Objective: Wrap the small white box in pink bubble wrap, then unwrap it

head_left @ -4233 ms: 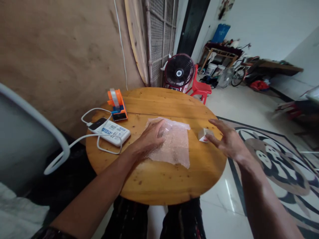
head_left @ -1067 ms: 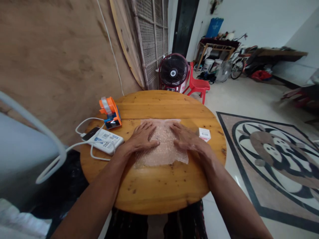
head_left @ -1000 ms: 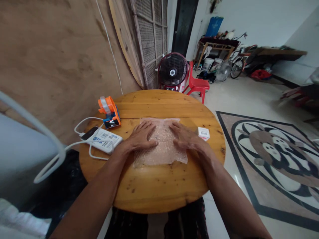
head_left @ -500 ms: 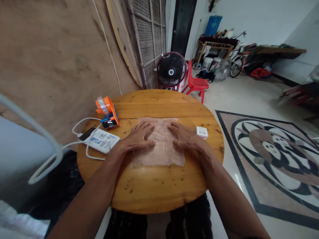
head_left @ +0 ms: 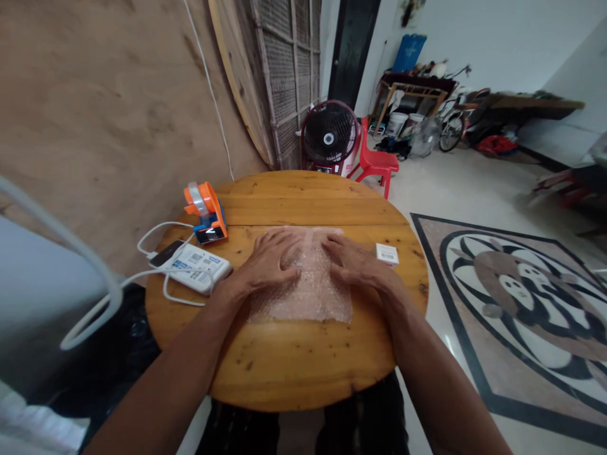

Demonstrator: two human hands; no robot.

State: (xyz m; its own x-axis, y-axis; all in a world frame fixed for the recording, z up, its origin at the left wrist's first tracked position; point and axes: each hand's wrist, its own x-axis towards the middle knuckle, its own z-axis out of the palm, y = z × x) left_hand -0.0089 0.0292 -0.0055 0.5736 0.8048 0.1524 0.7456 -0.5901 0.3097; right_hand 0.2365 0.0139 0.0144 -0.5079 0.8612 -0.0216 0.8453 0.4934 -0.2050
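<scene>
A sheet of clear bubble wrap (head_left: 310, 300) lies flat on the round wooden table (head_left: 284, 366). My left hand (head_left: 270, 259) rests on its left side, fingers spread and thumb pointing inward. On the right side of the wrap lies my right hand (head_left: 353, 260), also with fingers stretched out and nothing gripped. A strip of the wrap shows between the two thumbs. Just beyond my right hand sits a small white box (head_left: 387, 254) with a printed label.
At the table's left stand an orange and blue tape dispenser (head_left: 206, 212) and a white printed box (head_left: 202, 268) with a dark phone-like device (head_left: 165, 254) and white cables on it. Behind the table are a fan (head_left: 329, 136) and a red plastic chair (head_left: 377, 161).
My left hand has slid slightly to the right over the bubble wrap, nearer the right hand. The right hand stays almost in place, and the view has shifted a little.
</scene>
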